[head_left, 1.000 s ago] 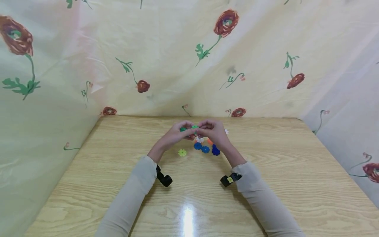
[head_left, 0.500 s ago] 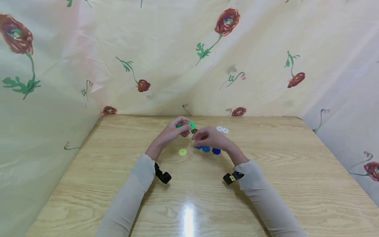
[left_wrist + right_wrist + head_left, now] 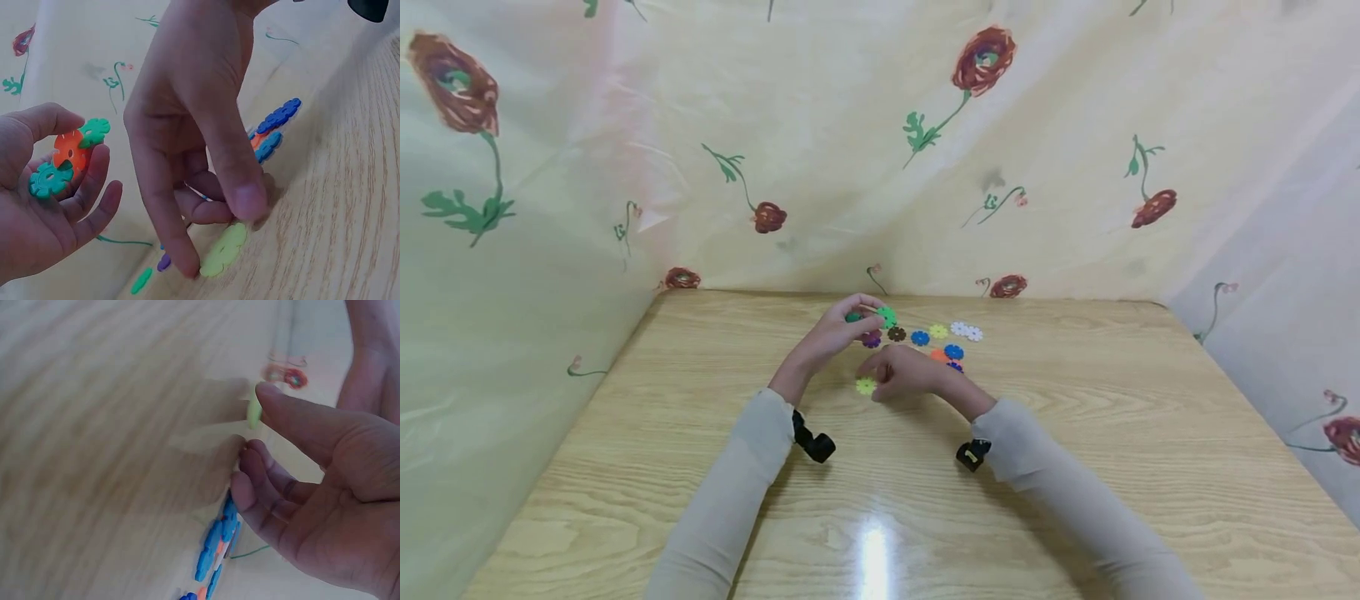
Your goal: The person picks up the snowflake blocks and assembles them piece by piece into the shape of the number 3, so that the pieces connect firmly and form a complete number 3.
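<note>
My left hand (image 3: 831, 337) holds a linked chain of flower-shaped plastic discs above the table. In the left wrist view the chain shows a green disc (image 3: 95, 130), an orange disc (image 3: 67, 150) and a teal-green disc (image 3: 51, 180), gripped with thumb and curled fingers. Below it, my right hand (image 3: 906, 371) reaches down to a yellow-green disc (image 3: 866, 387) on the tabletop. Its thumb and index finger are spread at opposite edges of that disc; the right wrist view shows a small gap between disc (image 3: 254, 409) and fingers.
Beyond the right hand lie loose discs: brown (image 3: 897, 333), blue (image 3: 920, 337), yellow (image 3: 938, 331), white (image 3: 959, 328), orange (image 3: 937, 355) and purple (image 3: 871, 341). The wooden table (image 3: 700, 500) meets a flowered cloth (image 3: 835, 183) at the back.
The right hand has left the held chain, passed over the blue discs and come down toward the front left at the yellow-green disc. The left hand keeps its chain, nearly still.
</note>
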A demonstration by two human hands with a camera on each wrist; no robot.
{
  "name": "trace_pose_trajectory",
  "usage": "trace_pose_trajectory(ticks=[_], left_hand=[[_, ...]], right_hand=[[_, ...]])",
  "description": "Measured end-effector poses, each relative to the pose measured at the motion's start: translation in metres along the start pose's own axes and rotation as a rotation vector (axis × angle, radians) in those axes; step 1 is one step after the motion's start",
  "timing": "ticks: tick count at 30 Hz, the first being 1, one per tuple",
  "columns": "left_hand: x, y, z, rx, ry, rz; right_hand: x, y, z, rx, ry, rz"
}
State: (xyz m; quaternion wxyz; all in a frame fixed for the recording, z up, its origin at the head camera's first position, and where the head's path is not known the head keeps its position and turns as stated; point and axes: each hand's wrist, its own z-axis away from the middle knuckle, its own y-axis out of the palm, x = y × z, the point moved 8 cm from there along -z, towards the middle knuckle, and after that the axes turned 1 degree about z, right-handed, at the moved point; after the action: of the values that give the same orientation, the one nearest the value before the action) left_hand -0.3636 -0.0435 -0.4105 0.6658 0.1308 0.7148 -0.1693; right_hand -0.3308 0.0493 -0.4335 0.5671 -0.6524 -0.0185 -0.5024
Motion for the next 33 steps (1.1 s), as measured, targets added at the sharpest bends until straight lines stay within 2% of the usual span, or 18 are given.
trace_pose_trajectory(ticks=[7,16,19,25,33], left_hand=[[-0.001,0.001,-0.002,-0.004,-0.003,-0.003],[0.001,0.004,-0.006,-0.007,-0.008,0.043],[0.001,0.005,-0.009,-0.022,-0.023,0.052],[-0.002,0.007,-0.02,-0.048,-0.038,0.107],[0.0,0.009,-0.027,-0.073,-0.076,0.149]], right_hand=[[-0.002,-0.001,0.0,-0.051,0.025,0.069],[-0.02,-0.016,0.011,-0.129,0.072,-0.007],[-0.028,-0.028,0.017,-0.185,0.069,-0.053],[-0.04,-0.057,0.034,-0.36,0.101,-0.136],[-0.043,-0.086,0.051,-0.55,0.144,-0.204]])
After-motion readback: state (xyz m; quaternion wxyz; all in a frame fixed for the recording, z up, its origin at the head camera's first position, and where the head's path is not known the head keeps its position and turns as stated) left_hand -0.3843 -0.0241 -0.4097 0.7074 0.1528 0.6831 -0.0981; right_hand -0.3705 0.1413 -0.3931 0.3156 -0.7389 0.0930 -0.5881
